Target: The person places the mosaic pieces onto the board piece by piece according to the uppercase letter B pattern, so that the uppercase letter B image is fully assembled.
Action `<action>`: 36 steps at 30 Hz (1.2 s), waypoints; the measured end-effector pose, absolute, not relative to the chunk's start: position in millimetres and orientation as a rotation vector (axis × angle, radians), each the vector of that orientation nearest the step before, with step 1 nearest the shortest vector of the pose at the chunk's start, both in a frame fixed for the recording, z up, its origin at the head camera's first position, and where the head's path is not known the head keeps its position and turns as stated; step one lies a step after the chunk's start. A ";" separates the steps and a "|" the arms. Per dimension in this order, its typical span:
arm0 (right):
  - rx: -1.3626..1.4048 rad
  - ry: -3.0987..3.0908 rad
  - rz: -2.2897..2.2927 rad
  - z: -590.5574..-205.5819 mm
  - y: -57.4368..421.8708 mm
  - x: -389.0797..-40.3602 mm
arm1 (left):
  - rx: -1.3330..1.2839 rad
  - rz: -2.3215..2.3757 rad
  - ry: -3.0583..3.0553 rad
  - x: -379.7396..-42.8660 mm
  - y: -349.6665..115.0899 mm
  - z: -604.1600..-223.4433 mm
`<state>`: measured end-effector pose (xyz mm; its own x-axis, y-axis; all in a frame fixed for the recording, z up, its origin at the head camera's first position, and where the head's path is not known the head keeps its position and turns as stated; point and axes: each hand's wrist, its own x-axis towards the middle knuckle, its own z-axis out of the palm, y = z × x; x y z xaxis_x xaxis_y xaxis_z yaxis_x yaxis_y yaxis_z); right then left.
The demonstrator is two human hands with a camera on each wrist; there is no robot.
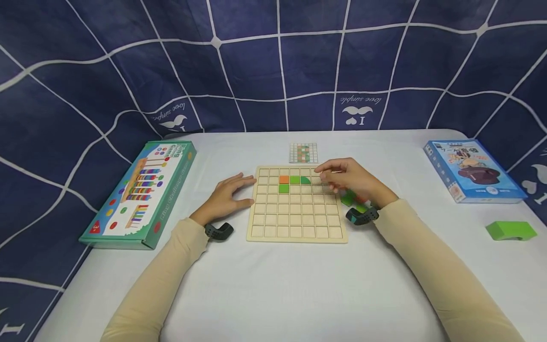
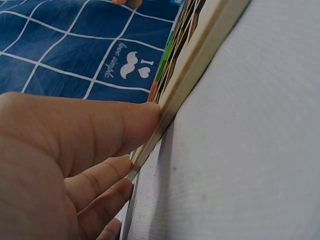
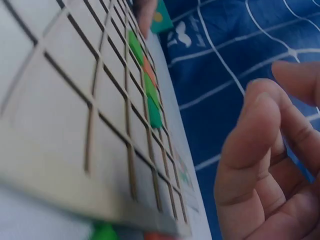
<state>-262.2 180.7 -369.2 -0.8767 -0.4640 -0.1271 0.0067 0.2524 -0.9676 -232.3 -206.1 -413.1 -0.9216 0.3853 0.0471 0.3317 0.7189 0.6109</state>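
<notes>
A wooden grid board (image 1: 301, 232) lies on the white table. In its upper rows sit an orange square (image 1: 284, 179), a light green square (image 1: 295, 179), a darker green rounded piece (image 1: 305, 180) and, under the orange one, another green square (image 1: 284, 188). My left hand (image 1: 225, 198) touches the board's left edge with thumb and fingertips, fingers fairly straight, as the left wrist view confirms. Over the board's upper right, my right hand (image 1: 348, 178) hovers with loosely bent fingers; no piece shows between thumb (image 3: 250, 135) and fingers in the right wrist view.
Loose green pieces (image 1: 347, 198) and a red one lie right of the board, partly under my right hand. Behind the board is a small pattern card (image 1: 303, 153). A green game box (image 1: 136, 194) stands left, a blue box (image 1: 474, 171) right, near a green arch block (image 1: 510, 231).
</notes>
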 end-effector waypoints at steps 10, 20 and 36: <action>-0.336 2.294 -1.677 -360.4 234.5 -266.9 | 0.594 0.983 2.832 -233.5 -204.8 -413.9; -0.215 2.322 -1.824 -368.0 288.1 -273.3 | 0.586 0.978 2.831 -233.3 -205.2 -413.5; -0.083 2.324 -1.657 -397.0 319.7 -280.2 | 0.566 0.994 2.828 -231.4 -205.2 -412.4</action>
